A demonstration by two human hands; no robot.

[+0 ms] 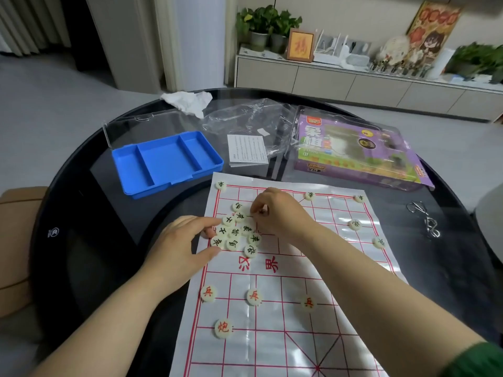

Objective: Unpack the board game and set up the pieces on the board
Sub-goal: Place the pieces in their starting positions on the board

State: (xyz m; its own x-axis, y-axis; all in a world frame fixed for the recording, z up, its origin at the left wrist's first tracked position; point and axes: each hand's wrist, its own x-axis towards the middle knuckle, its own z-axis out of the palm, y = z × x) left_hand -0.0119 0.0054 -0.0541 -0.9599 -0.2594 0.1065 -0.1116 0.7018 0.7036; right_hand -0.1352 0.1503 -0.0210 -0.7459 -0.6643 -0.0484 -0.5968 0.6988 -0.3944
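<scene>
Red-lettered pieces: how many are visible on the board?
4 red-lettered pieces: three in a row across the near half of the board, one nearer, by its left edge. The right forearm covers part of it, so others may be hidden.

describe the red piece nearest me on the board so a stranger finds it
Find the white board with red lines on the dark round table. Near its left edge, closest to the person, lies the cannon piece, alone below a row of three red soldier discs.
</scene>
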